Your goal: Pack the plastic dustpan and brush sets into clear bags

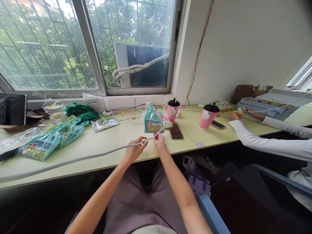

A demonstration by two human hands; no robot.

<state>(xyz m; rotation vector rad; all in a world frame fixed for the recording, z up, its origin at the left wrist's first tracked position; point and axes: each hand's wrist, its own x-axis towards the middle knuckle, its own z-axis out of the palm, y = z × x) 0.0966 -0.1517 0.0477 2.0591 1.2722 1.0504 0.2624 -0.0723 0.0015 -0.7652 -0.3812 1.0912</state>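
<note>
My right hand grips the lower edge of a clear-wrapped pack of teal plastic hangers, which stands upright above the table with its printed card facing me. The thumb is at the front; the other fingers are mostly hidden. My left hand is beside it at the table's front edge, fingers curved and apart, holding nothing. A pale cable runs across the view in front of both hands. Further left lie more wrapped packs of hangers, green and teal, and a smaller light green pack.
Two pink cups with black lids stand to the right, near a blurred dark rectangle and a phone. Another person's hands work by blue boxes. A dark tablet and a green bag are left.
</note>
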